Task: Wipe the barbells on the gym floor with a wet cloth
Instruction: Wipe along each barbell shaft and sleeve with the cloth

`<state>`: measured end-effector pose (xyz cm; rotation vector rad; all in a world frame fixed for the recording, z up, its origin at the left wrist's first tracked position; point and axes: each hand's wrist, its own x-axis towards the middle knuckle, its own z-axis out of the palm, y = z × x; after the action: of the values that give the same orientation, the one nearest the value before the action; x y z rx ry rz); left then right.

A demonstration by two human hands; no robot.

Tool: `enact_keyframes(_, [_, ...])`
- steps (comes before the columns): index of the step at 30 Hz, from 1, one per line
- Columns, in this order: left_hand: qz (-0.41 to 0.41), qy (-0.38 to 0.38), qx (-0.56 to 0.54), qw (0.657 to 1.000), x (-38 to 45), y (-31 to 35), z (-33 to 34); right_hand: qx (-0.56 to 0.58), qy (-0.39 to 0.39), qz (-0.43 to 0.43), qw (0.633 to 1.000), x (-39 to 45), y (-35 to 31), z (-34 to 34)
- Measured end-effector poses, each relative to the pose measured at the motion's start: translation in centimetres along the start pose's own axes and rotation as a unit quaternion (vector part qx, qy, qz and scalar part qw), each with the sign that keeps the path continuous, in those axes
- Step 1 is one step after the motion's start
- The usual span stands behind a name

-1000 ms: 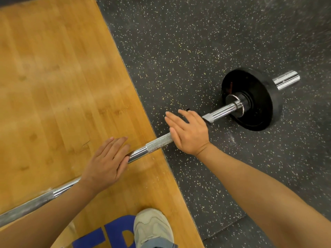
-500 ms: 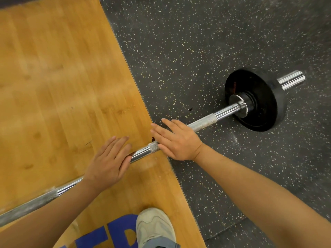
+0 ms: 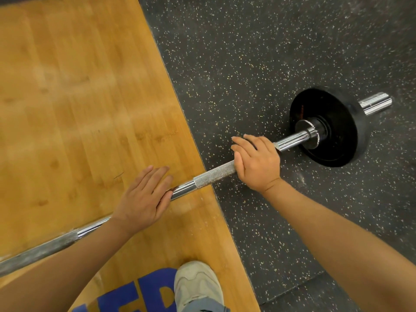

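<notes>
Chrome-plated steel barbell (image 3: 184, 186), one item, lay across the floor on a diagonal from lower left to upper right. Its shaft showed a dull, scuffed stretch at the far left, then a polished section, then a knurled band (image 3: 215, 174) crossing the seam between two floorings, then polished steel again up to a collar. One black weight plate (image 3: 333, 131) sat on the sleeve at the right end, its edge resting on the rubber, with a short chrome sleeve tip (image 3: 374, 103) projecting beyond it.

Flooring, left portion: varnished wooden platform (image 3: 78, 97), honey-coloured, with blue lettering (image 3: 139, 293) partly visible at the bottom edge. Flooring, right portion: dark rubber matting (image 3: 258, 64) flecked with pale specks. One pale sneaker (image 3: 198, 284) stood on the wood near the seam, at the bottom of the view.

Left hand (image 3: 144, 199): laid flat over the polished section of the shaft, fingers straight and close together, pointing up and to the right; grip not closed, holding nothing. Right hand (image 3: 256, 163): set over the shaft at the upper end of the knurled band, above the rubber, fingers draped across the bar. The cloth could not be made out beneath it, so whether this grip enclosed anything could not be told. Both forearms were bare.
</notes>
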<state>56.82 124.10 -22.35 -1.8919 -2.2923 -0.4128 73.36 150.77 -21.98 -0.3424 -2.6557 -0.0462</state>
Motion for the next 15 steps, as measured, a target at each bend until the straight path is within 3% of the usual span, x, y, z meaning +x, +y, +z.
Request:
enact_keyframes(7, [-0.014, 0.006, 0.0, 1.0, 0.1, -0.1, -0.1, 0.072, 0.007, -0.021, 0.997, 0.9, -8.3, 1.6])
enact_keyframes(12, [-0.013, 0.004, -0.002, 1.0, 0.0, 0.1, -0.2, 0.042, -0.031, -0.169, 0.984, 1.0, -4.2, 0.7])
enact_keyframes(15, [-0.012, 0.001, 0.0, 1.0, -0.1, 0.2, -0.2, 0.021, -0.045, -0.186, 0.981, 0.6, -0.9, 0.2])
